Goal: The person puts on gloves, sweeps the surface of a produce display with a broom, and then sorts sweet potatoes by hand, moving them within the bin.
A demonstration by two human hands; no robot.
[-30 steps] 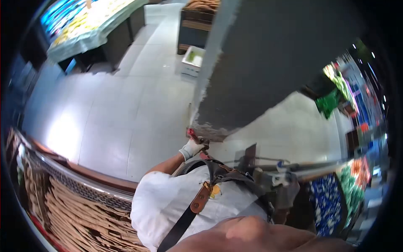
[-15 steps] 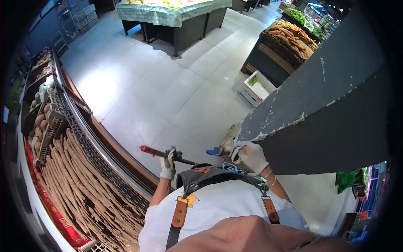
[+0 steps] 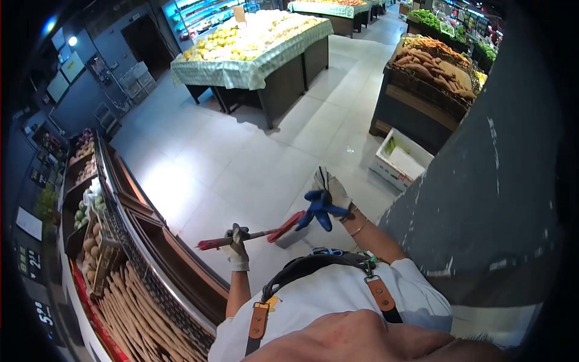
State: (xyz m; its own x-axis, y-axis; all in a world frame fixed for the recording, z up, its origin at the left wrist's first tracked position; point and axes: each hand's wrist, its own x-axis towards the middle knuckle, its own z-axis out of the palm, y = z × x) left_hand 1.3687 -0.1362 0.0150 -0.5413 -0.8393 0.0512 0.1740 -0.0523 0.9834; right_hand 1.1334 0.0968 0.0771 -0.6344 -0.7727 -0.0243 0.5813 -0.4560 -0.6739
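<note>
My left hand [image 3: 237, 242], in a pale work glove with dark fingertips, is wrapped round a long stick [image 3: 256, 235] with a red end. At the stick's far end shows a red piece [image 3: 286, 227], partly overlapped by blue finger-like shapes. Those belong to a blue glove [image 3: 321, 210] hanging spread out at my right hand [image 3: 333, 188], which also wears a pale glove. My right hand's fingers are bent around part of it, out over the tiled floor. Grey apron straps cross the white shirt below.
Long brown roots [image 3: 136, 308] and crates of produce fill the stand [image 3: 151, 259] on the left. A grey pillar [image 3: 464, 199] rises close on the right, near a white foam box [image 3: 401, 160]. A fruit table [image 3: 271, 90] and a sweet potato stand [image 3: 416, 111] are ahead.
My view has tilted up, showing more of the shop. My right hand has moved forward and away from my waist, with the blue glove now spread in full view. My left hand still grips the stick.
</note>
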